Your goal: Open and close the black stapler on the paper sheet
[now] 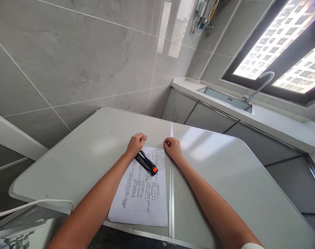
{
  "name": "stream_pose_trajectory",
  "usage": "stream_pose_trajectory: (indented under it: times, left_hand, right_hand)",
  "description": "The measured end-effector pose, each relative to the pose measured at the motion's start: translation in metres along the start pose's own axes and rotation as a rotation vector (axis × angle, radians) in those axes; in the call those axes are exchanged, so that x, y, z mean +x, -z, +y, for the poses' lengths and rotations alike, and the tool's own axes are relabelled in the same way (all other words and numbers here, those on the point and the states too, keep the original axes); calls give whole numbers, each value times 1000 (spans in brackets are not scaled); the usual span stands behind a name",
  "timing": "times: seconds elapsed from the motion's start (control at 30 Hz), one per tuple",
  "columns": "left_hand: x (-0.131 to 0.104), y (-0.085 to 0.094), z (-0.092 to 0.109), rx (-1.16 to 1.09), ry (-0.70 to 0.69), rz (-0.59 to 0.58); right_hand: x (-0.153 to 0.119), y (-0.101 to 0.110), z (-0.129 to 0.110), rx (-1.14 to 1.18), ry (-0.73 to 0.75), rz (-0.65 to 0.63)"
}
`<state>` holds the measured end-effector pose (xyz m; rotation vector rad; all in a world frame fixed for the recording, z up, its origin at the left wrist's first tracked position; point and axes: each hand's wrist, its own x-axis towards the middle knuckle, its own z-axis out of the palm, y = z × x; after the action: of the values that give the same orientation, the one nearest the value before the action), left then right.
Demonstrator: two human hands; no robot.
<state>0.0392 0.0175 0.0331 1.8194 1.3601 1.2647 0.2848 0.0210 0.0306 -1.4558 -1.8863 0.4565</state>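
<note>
A printed sheet of paper (pixel 143 207), perhaps with more beneath it, lies on the table and is covered in dark text. Across its upper left part rests a black stapler (pixel 145 163) with an orange end. My left hand (pixel 136 143) is just beyond the stapler at the paper's top left, fingers curled into a pinch. A tiny dark thing shows at those fingertips, too small to name. By the paper's top right corner, my right hand (pixel 173 148) is closed with curled fingers. Whether it grips the corner or anything else is hidden.
The pale table (pixel 77 162) has rounded corners and a metal seam strip (pixel 171 200) right of the paper. Beyond it runs a counter with a sink (pixel 225 99) and a faucet (pixel 259 86) under a window. A white cable (pixel 43 201) crosses the near left edge.
</note>
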Motion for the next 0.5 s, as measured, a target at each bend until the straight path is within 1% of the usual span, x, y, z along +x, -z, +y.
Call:
stream_pose_trajectory:
  times: [0.03, 0.1, 0.13, 0.2, 0.3, 0.4, 0.5]
  left_hand:
    - [0, -1, -1, 107, -52, -87]
    - [0, 0, -4, 218, -136, -261]
    - [0, 0, -6, 232, -164, -323]
    - [0, 1, -9, 229, -197, -398]
    - [0, 1, -11, 261, -209, -446]
    - [0, 0, -8, 297, -198, -480]
    - [-1, 0, -4, 293, -170, -460]
  right_hand:
    - [-11, 7, 6, 27, -15, 3]
    - [-34, 17, 12, 63, -49, 18]
    - [-45, 19, 12, 64, -69, 30]
    - [-65, 19, 6, 40, -114, 51]
    - [-82, 11, -8, -39, -111, 45]
    - [-84, 6, -19, -104, -64, 28]
    - [-84, 6, -27, -94, -49, -8]
